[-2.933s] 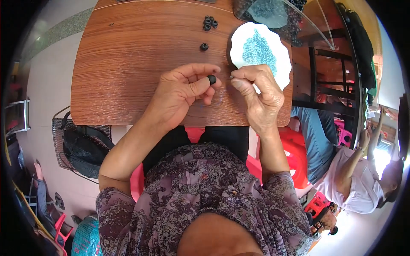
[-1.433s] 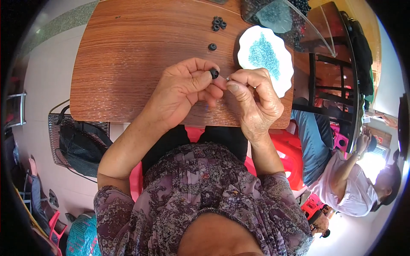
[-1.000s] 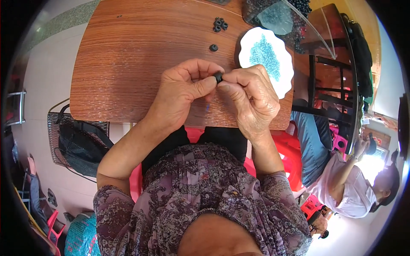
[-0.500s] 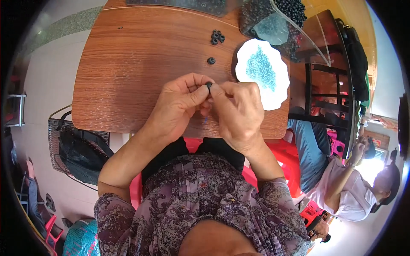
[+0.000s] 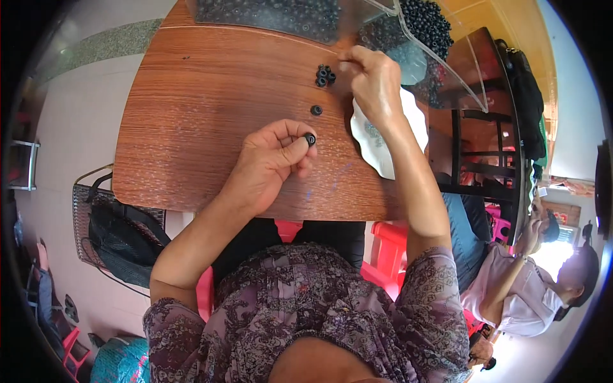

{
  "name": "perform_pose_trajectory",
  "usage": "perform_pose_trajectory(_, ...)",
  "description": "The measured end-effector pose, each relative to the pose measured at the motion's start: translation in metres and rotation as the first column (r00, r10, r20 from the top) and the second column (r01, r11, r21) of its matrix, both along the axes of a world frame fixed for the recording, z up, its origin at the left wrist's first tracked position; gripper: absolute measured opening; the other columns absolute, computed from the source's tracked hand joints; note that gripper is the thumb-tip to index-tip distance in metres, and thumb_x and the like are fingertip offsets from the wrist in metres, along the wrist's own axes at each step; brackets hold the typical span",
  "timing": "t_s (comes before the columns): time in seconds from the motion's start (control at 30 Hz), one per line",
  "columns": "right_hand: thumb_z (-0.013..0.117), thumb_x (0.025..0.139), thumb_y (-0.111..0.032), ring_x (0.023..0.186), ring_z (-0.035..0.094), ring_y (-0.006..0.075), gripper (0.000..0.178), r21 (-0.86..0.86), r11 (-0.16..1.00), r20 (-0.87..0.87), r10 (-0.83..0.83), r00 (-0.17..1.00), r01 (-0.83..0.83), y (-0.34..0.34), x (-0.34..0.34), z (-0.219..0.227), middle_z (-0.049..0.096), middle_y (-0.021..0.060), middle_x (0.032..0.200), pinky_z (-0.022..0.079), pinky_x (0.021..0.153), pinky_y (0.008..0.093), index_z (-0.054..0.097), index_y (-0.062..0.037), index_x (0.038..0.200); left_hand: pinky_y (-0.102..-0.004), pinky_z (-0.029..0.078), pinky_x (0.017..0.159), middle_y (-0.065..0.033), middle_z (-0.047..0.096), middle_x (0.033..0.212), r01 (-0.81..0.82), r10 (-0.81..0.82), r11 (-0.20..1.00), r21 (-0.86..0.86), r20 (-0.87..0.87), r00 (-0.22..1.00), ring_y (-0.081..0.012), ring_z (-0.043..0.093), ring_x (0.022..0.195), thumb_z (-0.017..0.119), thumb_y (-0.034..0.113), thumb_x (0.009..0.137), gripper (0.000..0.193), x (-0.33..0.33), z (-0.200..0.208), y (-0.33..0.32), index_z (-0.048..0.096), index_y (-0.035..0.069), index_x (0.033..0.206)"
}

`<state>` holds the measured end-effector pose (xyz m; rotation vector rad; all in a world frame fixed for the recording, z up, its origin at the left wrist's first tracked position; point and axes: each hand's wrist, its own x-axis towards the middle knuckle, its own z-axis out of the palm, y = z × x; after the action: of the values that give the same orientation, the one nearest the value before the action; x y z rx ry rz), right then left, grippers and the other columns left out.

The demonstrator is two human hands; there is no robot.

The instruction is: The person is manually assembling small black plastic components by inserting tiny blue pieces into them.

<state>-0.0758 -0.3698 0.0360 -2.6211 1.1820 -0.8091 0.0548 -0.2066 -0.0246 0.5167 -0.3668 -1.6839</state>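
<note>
My left hand (image 5: pixel 271 159) pinches a small round black part (image 5: pixel 310 138) between thumb and fingertips, its ringed end facing up. My right hand (image 5: pixel 375 83) is raised over the far right of the table, thumb and fingertips drawn together. Whether anything sits between them is too small to tell. Beneath that hand and forearm lies a white scalloped plate (image 5: pixel 370 150); they cover most of its teal bits. One loose black part (image 5: pixel 316 110) stands beyond my left hand, with a small cluster of black parts (image 5: pixel 325 75) farther off.
A clear plastic container (image 5: pixel 429 25) full of black parts occupies the far right corner of the wooden table (image 5: pixel 191 121). Another tray of black parts (image 5: pixel 268 14) lies along the far edge. A person in a pale shirt (image 5: pixel 511 287) sits to the right; a dark bag (image 5: pixel 118 233) lies at left.
My right hand has left the black part and moved away, up and right over the plate. My left hand keeps hold of the part, now turned with its end showing.
</note>
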Motion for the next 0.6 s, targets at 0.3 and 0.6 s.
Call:
perform_pose_trajectory(0.3,0.062,0.073,-0.01,0.076,0.063,0.0331,0.012,-0.093,0.991,-0.452,0.044,0.891,-0.096,-0.033,0.035,-0.018,0.066,0.0151,0.075,0.049,0.071,0.0422,0.071,-0.0099,0.082,-0.0235,0.046,0.06,-0.0069,0.061,0.084,0.011,-0.012,1.0,-0.006,-0.064,0.998,-0.0122,0.056,0.068,0.058,0.008,0.089,0.015,0.001,-0.004,0.001,0.057,0.0,0.101)
perform_pose_trajectory(0.6,0.059,0.072,-0.006,0.074,0.063,0.0334,0.015,-0.085,0.981,-0.448,0.116,0.886,-0.172,-0.038,0.043,-0.021,0.065,0.0165,0.075,0.049,0.07,0.0415,0.069,-0.0083,0.083,-0.0242,0.046,0.06,-0.0069,0.061,0.084,0.009,-0.01,1.0,-0.018,-0.077,0.997,-0.0128,0.056,0.068,0.059,0.009,0.089,0.015,0.002,-0.005,0.001,0.057,-0.001,0.1)
